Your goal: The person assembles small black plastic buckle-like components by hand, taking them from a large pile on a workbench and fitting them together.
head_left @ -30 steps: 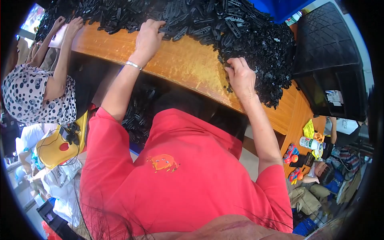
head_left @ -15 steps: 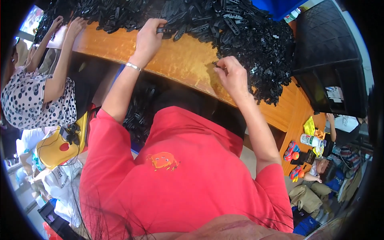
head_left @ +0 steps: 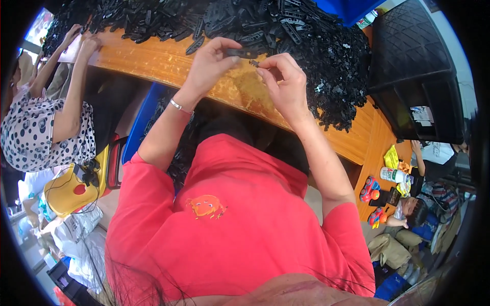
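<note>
My left hand (head_left: 210, 65) is closed on a long, narrow black plastic part (head_left: 241, 53), gripped at one end between thumb and fingers over the table. Just to its right, my right hand (head_left: 286, 79) pinches a small black plastic piece (head_left: 253, 63) between thumb and forefinger. The small piece is close to the free end of the long part; whether they touch I cannot tell. Beyond both hands lies a heap of long black plastic parts (head_left: 245, 23). Smaller black pieces (head_left: 337, 66) are piled to the right of my right hand.
Wooden table (head_left: 148, 58) spans the front. A black crate (head_left: 408, 66) and a blue bin (head_left: 342, 10) stand at the right and back. Toy cars (head_left: 370, 189) and a white bottle (head_left: 393, 175) sit on the right. Another person's hands (head_left: 88, 47) work at the left; a blue container (head_left: 140, 120) is below.
Both hands have come together over the table. My left hand moved right and nearer with the long part; my right hand moved up and left with the small piece now visible.
</note>
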Action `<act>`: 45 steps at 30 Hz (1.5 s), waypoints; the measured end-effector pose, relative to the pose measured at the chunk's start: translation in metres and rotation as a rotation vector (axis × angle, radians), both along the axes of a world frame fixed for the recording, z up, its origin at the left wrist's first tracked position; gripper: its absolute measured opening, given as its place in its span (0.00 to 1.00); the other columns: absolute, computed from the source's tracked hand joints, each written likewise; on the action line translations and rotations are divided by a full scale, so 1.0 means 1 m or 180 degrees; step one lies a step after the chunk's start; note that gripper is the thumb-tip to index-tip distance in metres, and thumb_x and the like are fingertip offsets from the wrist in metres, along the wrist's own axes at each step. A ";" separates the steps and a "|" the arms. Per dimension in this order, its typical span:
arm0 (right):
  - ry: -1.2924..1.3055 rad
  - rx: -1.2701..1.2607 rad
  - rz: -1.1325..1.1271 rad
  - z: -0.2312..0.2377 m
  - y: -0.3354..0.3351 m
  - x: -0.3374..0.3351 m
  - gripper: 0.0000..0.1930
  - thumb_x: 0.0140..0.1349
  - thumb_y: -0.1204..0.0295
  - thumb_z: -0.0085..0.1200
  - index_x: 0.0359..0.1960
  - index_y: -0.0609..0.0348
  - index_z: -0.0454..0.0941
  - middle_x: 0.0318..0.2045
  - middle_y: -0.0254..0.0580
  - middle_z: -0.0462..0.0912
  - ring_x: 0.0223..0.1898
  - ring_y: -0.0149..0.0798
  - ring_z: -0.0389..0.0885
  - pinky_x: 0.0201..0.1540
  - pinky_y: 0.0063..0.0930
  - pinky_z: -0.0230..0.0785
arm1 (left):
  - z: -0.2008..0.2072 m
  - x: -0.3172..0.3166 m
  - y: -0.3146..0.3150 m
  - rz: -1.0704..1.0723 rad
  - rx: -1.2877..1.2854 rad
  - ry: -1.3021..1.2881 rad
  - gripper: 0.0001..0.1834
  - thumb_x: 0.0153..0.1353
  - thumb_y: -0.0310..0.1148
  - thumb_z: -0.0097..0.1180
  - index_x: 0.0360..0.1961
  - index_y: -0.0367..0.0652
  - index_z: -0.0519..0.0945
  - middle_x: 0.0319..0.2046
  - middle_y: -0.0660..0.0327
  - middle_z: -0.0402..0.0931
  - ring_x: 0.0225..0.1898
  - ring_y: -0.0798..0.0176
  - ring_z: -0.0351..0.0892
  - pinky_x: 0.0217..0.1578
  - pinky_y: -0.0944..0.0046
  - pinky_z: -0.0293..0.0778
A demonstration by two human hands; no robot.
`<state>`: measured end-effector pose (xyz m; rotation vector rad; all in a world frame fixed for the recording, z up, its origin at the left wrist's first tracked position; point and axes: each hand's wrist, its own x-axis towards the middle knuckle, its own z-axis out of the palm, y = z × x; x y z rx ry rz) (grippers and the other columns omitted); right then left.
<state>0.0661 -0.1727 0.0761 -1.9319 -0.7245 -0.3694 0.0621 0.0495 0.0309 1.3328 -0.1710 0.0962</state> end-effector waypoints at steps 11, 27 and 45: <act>-0.0761 -0.0325 0.0070 0.005 -0.012 -0.002 0.10 0.58 0.87 0.68 0.38 0.60 0.84 0.37 0.42 0.84 0.34 0.39 0.87 0.32 0.29 0.78 | 0.019 -0.021 -0.027 -0.0541 -0.0236 0.0320 0.17 0.69 0.18 0.63 0.57 0.33 0.77 0.49 0.56 0.84 0.49 0.63 0.88 0.52 0.66 0.84; 0.0765 -0.0465 -0.0121 -0.026 -0.022 -0.010 0.13 0.57 0.79 0.74 0.41 0.62 0.85 0.37 0.39 0.85 0.31 0.33 0.84 0.34 0.30 0.76 | 0.010 -0.054 -0.041 0.0111 0.1495 0.0176 0.13 0.67 0.20 0.64 0.53 0.35 0.81 0.47 0.62 0.83 0.46 0.71 0.83 0.50 0.70 0.79; 0.0171 -0.1782 -0.0841 -0.057 -0.026 0.013 0.11 0.64 0.63 0.68 0.42 0.54 0.89 0.41 0.47 0.88 0.39 0.54 0.89 0.44 0.45 0.82 | 0.005 -0.125 0.080 0.0440 0.3841 -0.0698 0.11 0.59 0.24 0.68 0.44 0.43 0.85 0.44 0.53 0.84 0.52 0.46 0.81 0.54 0.51 0.78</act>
